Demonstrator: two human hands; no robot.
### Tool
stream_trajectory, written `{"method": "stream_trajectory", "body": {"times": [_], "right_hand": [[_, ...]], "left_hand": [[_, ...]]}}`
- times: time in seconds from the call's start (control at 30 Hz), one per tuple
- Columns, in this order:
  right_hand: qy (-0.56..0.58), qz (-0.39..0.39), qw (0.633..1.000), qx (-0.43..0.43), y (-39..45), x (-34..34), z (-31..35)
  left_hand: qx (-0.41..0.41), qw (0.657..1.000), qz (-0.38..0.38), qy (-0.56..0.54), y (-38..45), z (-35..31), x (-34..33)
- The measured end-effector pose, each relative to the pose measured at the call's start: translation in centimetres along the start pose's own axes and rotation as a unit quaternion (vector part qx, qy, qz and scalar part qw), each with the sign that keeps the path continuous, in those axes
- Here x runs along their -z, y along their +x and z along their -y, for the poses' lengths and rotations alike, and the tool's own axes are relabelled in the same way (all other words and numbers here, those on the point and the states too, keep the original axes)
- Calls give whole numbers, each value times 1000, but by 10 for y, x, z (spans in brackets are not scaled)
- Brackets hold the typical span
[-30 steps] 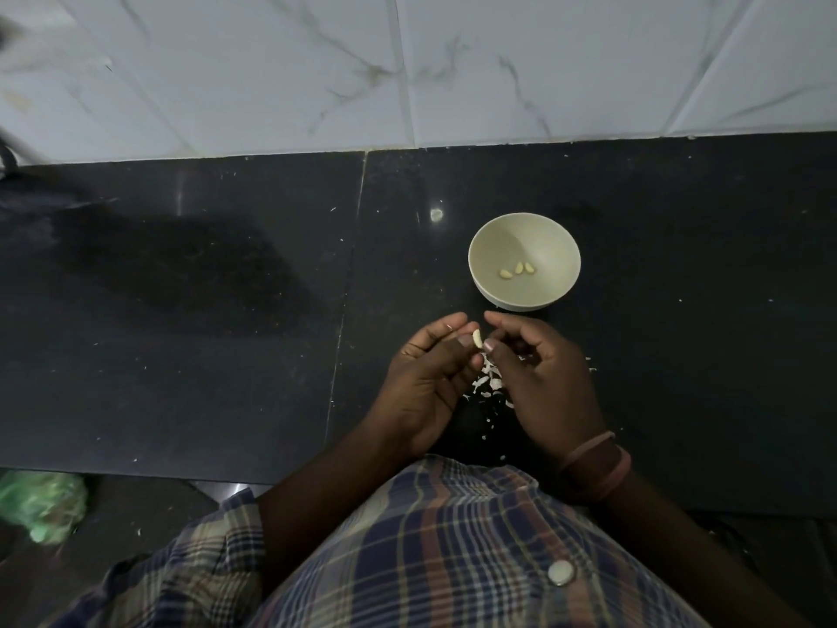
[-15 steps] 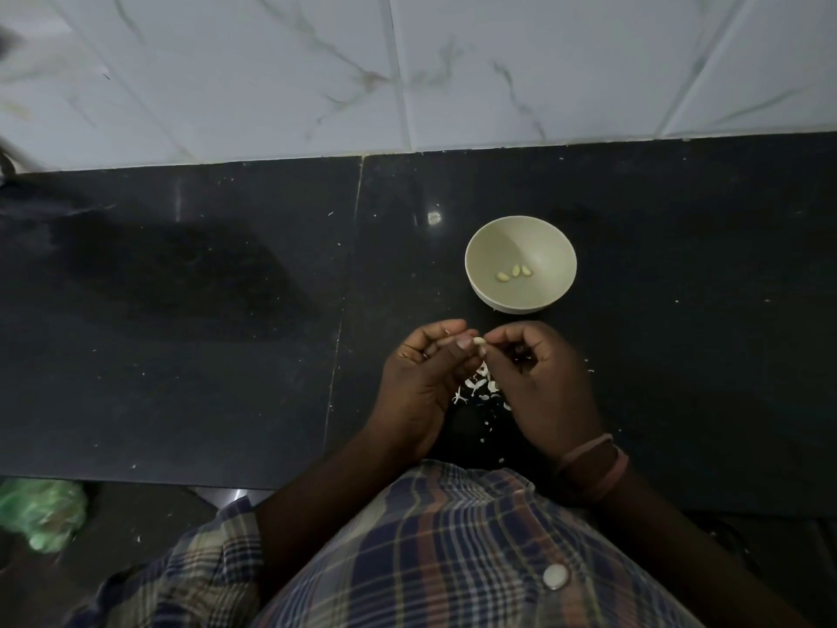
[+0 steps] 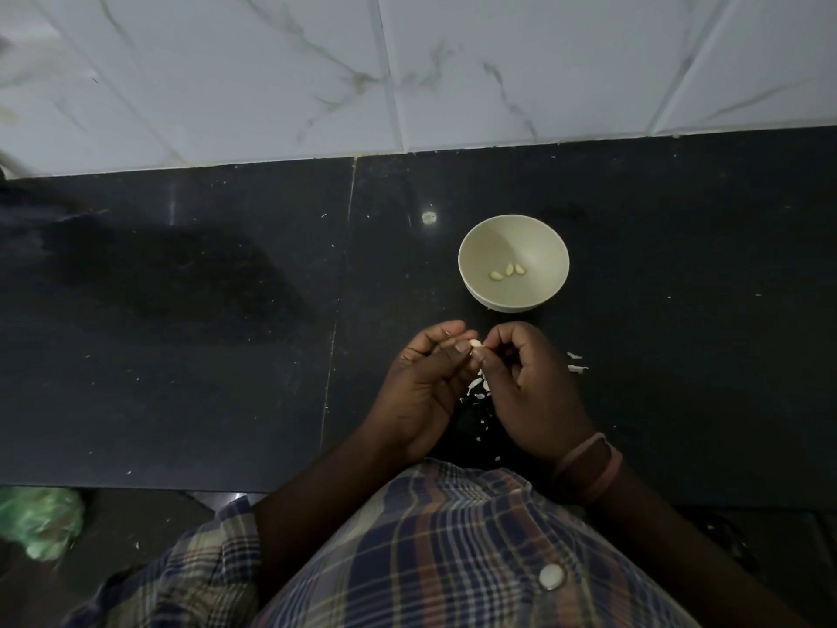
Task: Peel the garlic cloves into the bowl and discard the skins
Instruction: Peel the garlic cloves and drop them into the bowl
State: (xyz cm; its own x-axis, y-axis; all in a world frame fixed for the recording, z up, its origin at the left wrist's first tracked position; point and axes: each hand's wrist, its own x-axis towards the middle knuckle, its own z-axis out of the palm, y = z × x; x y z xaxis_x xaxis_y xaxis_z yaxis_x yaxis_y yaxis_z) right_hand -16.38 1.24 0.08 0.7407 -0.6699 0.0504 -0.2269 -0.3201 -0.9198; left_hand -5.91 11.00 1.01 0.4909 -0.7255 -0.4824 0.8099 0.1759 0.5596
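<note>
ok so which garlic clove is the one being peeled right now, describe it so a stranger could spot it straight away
On the black countertop, look just below the pale bowl, where the left hand and right hand meet. The garlic clove is the small pale piece pinched between their fingertips. Unlike the three cloves lying in the bowl, it is held in the air above the skin scraps.

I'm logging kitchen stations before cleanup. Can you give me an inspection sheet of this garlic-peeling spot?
Surface: glossy black stone counter, speckled with crumbs.
Job's things: round pale cream bowl holding three peeled garlic cloves; one small pale clove pinched between both hands.
Clutter: white papery garlic skins scattered under and beside the hands.
Grippers: left hand and right hand, both on the clove.
Cables: nothing seen.
Surroundings: white marbled wall tiles; crumpled green bag below the counter.
</note>
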Motion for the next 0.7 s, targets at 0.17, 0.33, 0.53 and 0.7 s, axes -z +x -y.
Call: {"method": "stream_trajectory", "body": {"times": [0.17, 0.33, 0.53, 0.7], "right_hand": [[-43, -6, 998, 47, -2, 0, 3], [-59, -15, 997, 54, -4, -2, 1], [-76, -6, 995, 66, -3, -1, 1], [-16, -24, 998, 48, -4, 4, 4]], "left_hand": [[15, 1000, 1, -8, -1, -1, -1], [6, 1000, 13, -10, -1, 0, -2], [-8, 1000, 21, -13, 1, 2, 0], [-39, 999, 16, 10, 2, 0, 3]]}}
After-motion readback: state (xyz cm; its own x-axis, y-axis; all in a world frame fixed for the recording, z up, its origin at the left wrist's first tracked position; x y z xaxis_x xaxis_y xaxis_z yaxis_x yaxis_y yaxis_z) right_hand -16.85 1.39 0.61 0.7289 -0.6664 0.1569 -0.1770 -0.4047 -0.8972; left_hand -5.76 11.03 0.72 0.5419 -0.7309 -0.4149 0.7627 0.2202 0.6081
